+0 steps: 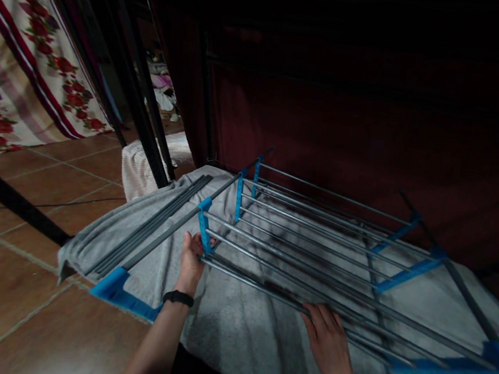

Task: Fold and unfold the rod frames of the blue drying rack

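Observation:
A rack frame of grey metal rods joined by blue plastic side brackets lies across a grey blanket (237,330). My left hand (191,258), with a black band on its wrist, closes on the lower end of a blue bracket (204,227) at the frame's near left side. Farther right, my right hand (327,334) curls over the front metal rod (256,284); its fingertips are partly hidden. The left end of this rod meets the bracket close to my left fingers. Another blue bracket (115,292) sits at the lower end of the left-hand pole, beside the blanket's edge.
Several loose grey tubes (155,224) lie together on the blanket at left. Black metal posts (123,70) rise beyond them. Dark red cloth (327,136) hangs behind the rack. A flowered cloth (35,48) hangs at far left, above the tiled floor (9,274), where a thin cable runs.

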### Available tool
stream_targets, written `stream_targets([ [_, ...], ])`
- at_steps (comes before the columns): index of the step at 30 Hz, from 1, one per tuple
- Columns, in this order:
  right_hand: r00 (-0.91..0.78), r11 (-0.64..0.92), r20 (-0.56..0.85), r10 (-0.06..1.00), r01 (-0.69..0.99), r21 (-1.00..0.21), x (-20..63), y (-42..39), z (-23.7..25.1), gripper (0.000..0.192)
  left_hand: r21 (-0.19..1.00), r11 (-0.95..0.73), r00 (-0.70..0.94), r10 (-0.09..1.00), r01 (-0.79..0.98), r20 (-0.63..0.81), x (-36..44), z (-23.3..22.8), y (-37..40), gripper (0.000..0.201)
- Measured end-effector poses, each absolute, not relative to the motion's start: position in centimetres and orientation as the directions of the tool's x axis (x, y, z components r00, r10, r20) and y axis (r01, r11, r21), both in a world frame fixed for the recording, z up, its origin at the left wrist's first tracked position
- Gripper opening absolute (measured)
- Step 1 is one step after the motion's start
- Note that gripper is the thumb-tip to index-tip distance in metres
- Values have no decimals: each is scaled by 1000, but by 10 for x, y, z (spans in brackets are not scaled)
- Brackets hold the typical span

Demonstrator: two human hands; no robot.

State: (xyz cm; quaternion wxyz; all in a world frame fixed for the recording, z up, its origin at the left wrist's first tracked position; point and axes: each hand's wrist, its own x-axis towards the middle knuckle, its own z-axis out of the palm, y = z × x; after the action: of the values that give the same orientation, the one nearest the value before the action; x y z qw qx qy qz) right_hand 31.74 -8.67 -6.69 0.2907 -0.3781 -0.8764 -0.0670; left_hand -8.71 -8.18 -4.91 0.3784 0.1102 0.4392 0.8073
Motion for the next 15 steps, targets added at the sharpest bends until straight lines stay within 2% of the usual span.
stream_targets([
  [3,-538,704,565,626,701,-112,318,-85,-67,27,822,-285,-662,736,-493,-142,-90,-47,-81,71],
  [10,-534,693,520,666,701,-167,317,-87,-58,31,805,-248,-637,746,-540,-197,-100,-48,-79,82],
  [15,-523,682,526,671,714,-159,316,-86,-60,30,873,-179,-630,758,-453,-171,-102,-55,-74,83],
])
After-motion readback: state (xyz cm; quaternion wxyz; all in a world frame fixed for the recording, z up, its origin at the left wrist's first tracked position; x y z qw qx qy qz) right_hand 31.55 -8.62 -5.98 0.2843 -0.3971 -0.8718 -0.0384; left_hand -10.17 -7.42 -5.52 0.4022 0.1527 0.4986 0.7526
